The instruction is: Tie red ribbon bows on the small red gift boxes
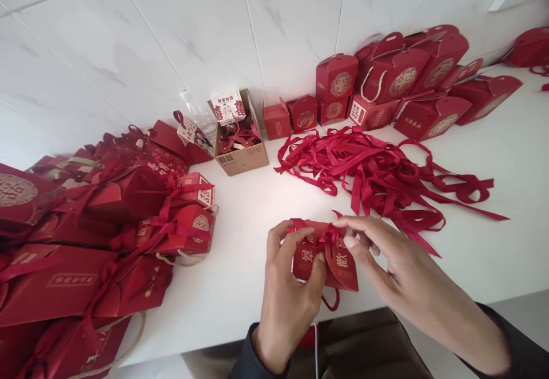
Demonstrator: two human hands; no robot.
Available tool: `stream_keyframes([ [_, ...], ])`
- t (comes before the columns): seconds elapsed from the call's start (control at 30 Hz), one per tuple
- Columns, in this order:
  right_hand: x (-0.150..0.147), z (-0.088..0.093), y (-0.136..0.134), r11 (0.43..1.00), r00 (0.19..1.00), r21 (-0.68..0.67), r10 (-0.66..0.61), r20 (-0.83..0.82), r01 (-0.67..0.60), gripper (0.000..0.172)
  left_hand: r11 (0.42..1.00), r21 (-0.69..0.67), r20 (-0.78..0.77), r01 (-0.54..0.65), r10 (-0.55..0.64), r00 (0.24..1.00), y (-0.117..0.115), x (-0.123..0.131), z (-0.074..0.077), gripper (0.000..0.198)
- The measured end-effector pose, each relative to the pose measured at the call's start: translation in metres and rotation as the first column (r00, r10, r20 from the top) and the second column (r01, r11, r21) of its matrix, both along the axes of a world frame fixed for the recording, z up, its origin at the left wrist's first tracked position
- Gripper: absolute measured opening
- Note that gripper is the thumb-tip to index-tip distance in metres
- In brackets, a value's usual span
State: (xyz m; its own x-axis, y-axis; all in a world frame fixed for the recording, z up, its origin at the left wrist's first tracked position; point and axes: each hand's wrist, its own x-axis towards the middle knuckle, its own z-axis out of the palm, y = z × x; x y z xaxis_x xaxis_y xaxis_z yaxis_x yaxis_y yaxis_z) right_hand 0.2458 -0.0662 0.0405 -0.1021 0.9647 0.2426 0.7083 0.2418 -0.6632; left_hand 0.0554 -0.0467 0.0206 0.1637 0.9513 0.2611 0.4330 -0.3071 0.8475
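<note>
A small red gift box point(348, 273) with gold characters sits between my hands, near the table's front edge. Around it runs a red ribbon point(328, 236), knotted or bowed on top. My left hand point(291, 279) is closed on the box, its thumb pressing on the top and its fingers over the far left side. With thumb and forefinger, my right hand point(381, 253) pinches at the far right corner, where a ribbon end sticks out. A red cord loop point(331, 300) hangs from the near side of the box.
A heap of loose red ribbons point(381, 179) lies beyond my right hand. Ribbon-tied red boxes point(124, 196) are piled at the left. Along the wall stand a cardboard box point(244, 159) with tags and several red boxes point(405, 76). The white table point(240, 276) ends close to me.
</note>
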Motion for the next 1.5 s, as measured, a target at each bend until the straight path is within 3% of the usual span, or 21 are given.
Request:
stream_keyframes([
  [0.2, 0.011, -0.004, 0.008, 1.000, 0.999, -0.018, -0.021, 0.027, 0.022, 0.015, 1.000, 0.002, -0.010, -0.018, 0.018, 1.000, 0.000, 0.000, 0.000, 0.032],
  [0.5, 0.023, 0.003, -0.012, 0.989, 0.989, -0.012, -0.146, -0.028, 0.145, 0.018, 0.998, -0.028, -0.011, -0.058, 0.058, 0.998, -0.001, 0.001, -0.001, 0.031],
  [0.63, 0.026, 0.000, -0.016, 0.978, 0.975, -0.012, -0.208, -0.073, 0.208, 0.020, 0.994, -0.056, 0.045, -0.090, 0.093, 0.995, -0.002, 0.003, -0.002, 0.014],
  [0.9, 0.015, -0.002, -0.022, 0.940, 0.917, -0.258, -0.291, -0.271, 0.222, 0.034, 0.989, -0.075, 0.055, -0.128, 0.132, 0.990, -0.011, 0.004, 0.000, 0.020],
  [1.07, 0.013, -0.009, -0.022, 0.941, 0.883, -0.285, -0.285, -0.372, 0.183, 0.038, 0.980, -0.052, 0.066, -0.192, 0.195, 0.979, -0.017, 0.007, -0.005, 0.021],
  [1.2, 0.014, -0.016, -0.018, 0.919, 0.801, -0.354, -0.340, -0.492, 0.173, 0.041, 0.956, -0.115, 0.093, -0.271, 0.282, 0.955, -0.021, 0.004, -0.010, 0.022],
  [1.3, 0.014, -0.019, -0.014, 0.907, 0.745, -0.395, -0.365, -0.558, 0.148, 0.043, 0.944, -0.202, 0.166, -0.262, 0.296, 0.941, -0.023, 0.001, -0.013, 0.025],
  [1.4, 0.014, -0.016, -0.011, 0.911, 0.777, -0.356, -0.377, -0.504, 0.210, 0.043, 0.941, -0.268, 0.359, -0.207, 0.297, 0.885, -0.025, -0.001, -0.014, 0.010],
  [1.5, 0.013, -0.007, -0.007, 0.927, 0.803, -0.273, -0.362, -0.474, 0.256, 0.042, 0.953, -0.295, 0.571, -0.068, 0.232, 0.788, -0.019, -0.003, -0.010, 0.042],
])
